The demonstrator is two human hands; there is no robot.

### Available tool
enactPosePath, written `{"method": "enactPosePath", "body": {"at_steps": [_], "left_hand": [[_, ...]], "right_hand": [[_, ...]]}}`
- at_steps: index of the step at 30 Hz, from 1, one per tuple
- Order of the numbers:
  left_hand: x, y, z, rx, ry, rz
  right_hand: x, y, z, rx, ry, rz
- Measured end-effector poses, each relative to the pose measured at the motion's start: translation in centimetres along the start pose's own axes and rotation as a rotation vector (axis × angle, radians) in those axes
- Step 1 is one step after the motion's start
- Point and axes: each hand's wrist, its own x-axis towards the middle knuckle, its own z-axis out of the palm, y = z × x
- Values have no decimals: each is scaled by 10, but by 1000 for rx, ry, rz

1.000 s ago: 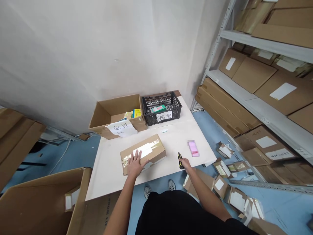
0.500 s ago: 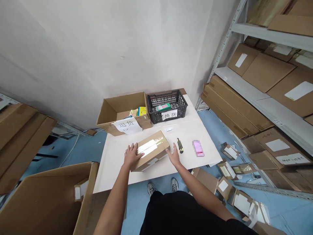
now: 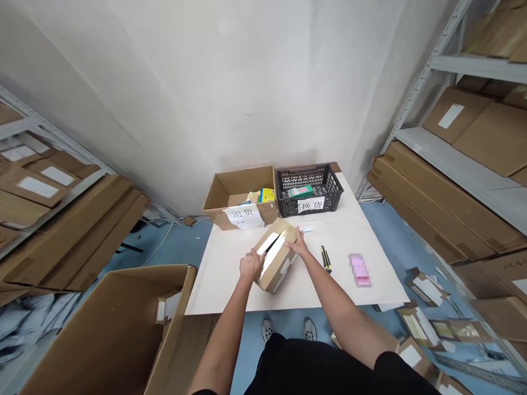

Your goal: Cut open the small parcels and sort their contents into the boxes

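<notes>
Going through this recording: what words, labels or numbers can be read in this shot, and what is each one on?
"退货": handwritten paper sign on the front of the open cardboard box.
"换货": white label on the black basket.
Unreadable: the sign's lower line, the white stickers on the parcel gripped by the left hand and right hand, and the stickers on the shelf cartons. The pink item is blurred out.

Paper sign (image 3: 245, 215) hanging on far cardboard box (image 3: 217, 193) is reading 退货; white label (image 3: 312, 206) on black basket (image 3: 288, 198) is reading 换货.
</notes>
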Motion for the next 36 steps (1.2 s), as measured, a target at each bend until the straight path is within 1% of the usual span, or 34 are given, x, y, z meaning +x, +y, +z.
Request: {"method": "enactPosePath", "body": {"at_steps": [3,5,8,10,12,13,15,17,19,20,21,23,25,27,28,29,30,31,33,34,36], "left_hand": [[8,-15,-14,-89,-90,65],[12,-24,-21,-129,-108,80],[12,-38,-29,-201,-117,67],[10,-46,-32,-261,-115,51],[5,-50,-32,-313,-102,36],[3,-51,-32,-334,-94,29],[-2,-48,-28,-368,-84,12],[-7,-44,-24,-392,-84,-15],[-12,-42,-19,-398,-77,-55],[-15,-41,-17,-395,-68,-81],[-18,-42,-16,-389,-56,-109],[-23,-43,-13,-376,-37,-160],[-27,-44,-11,-372,-12,-209],[-30,-42,-6,-354,70,-244],[-32,-39,-3,-329,125,-239],[-33,-35,0,-295,168,-201],[-34,-30,4,-259,185,-127],[-34,-23,8,-227,170,-25],[-36,-7,14,-195,54,173],[-36,2,16,-189,-20,233],[-36,16,15,-181,-123,258]], "right_hand": [[8,0,-3,21,-44,-58],[8,0,-4,8,-41,-101],[5,0,-11,11,-23,-142],[-1,-2,-14,30,-10,-136],[-11,-6,-11,10,38,-78],[-18,-10,-4,-25,74,-38],[-35,-20,17,-136,148,33],[-51,-31,43,-267,178,32],[-62,-42,63,-328,176,-7],[-65,-46,68,-312,170,-23],[-66,-49,68,-266,158,-40],[-63,-47,54,-115,125,-77],[-60,-35,28,40,82,-117],[-62,-17,0,155,51,-109],[-65,-7,-12,187,50,-87],[-70,3,-22,190,58,-62],[-76,11,-29,158,79,-45],[-83,18,-32,93,111,-42],[-97,24,-29,-95,163,-96],[-104,24,-24,-190,168,-141],[-114,20,-10,-329,123,-230]]}}
